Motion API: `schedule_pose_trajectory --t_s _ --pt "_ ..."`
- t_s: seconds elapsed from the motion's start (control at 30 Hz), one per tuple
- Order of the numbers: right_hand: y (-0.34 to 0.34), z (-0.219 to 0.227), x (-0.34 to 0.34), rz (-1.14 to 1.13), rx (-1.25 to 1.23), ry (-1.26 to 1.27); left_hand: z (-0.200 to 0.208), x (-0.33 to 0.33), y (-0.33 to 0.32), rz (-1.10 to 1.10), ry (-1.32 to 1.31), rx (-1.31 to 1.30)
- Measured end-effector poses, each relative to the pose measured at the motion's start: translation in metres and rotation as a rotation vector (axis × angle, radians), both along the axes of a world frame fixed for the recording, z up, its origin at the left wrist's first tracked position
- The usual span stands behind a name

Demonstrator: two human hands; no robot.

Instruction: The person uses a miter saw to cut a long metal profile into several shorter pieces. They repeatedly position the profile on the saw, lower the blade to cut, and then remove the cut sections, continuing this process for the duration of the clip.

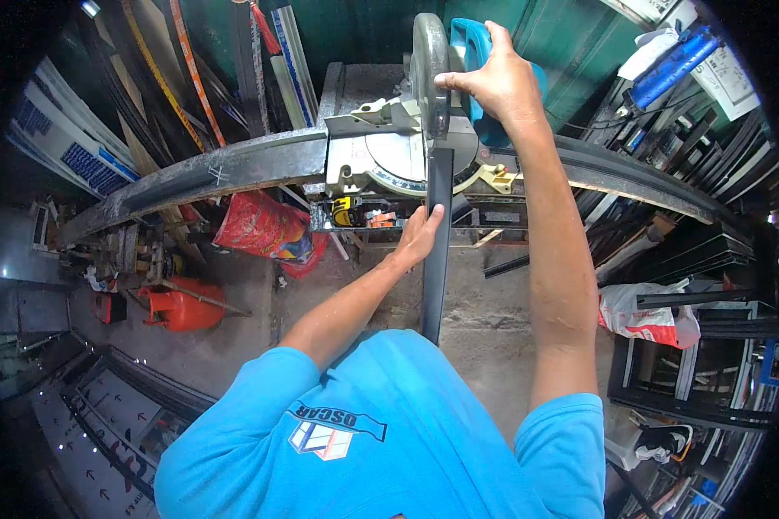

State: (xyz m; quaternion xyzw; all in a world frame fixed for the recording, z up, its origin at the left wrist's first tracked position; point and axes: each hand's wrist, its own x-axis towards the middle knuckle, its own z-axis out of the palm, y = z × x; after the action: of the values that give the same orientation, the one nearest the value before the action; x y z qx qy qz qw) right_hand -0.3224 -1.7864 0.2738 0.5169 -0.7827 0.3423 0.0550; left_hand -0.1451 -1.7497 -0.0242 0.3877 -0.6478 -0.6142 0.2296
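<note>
A dark grey metal profile (438, 281) runs from my waist up to the bed of a miter saw (393, 154). My left hand (419, 235) is closed on the profile just in front of the saw, with the thumb on its top. My right hand (504, 84) rests on the saw's teal motor housing (467, 39). Its thumb reaches left to the grey blade guard (429, 73), and its fingers curl over the far side, partly hidden. The guard sits right above the profile's far end, and whether the blade touches it is hidden.
Long bench rails (234, 169) stretch out on both sides of the saw. A yellow tape measure (344, 212) lies on a shelf under it. A red sack (264, 227) and an orange gas cylinder (186, 304) stand at left. Stacked profiles (710, 251) fill the right.
</note>
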Motion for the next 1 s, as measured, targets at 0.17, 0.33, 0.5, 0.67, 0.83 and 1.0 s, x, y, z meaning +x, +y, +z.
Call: schedule_pose_trajectory --t_s 0.17,0.33,0.5,0.67,0.83,1.0 --pt "0.002 0.002 0.005 0.002 0.014 -0.025 -0.005 0.001 -0.003 0.004 -0.014 0.011" --pt "0.007 0.004 0.006 0.002 0.033 -0.051 -0.007 -0.001 -0.003 -0.010 -0.006 0.027" --pt "0.008 0.001 0.008 0.001 0.013 -0.044 -0.013 -0.001 -0.004 -0.007 0.000 0.035" --pt "0.010 -0.001 0.009 -0.005 0.020 -0.061 -0.014 -0.001 -0.004 -0.006 -0.003 0.031" --pt "0.011 -0.001 0.010 -0.008 0.027 -0.080 -0.005 0.000 -0.004 -0.022 -0.032 0.015" --pt "0.012 -0.005 0.011 -0.008 -0.012 -0.061 -0.004 0.000 -0.003 -0.017 -0.032 -0.010"
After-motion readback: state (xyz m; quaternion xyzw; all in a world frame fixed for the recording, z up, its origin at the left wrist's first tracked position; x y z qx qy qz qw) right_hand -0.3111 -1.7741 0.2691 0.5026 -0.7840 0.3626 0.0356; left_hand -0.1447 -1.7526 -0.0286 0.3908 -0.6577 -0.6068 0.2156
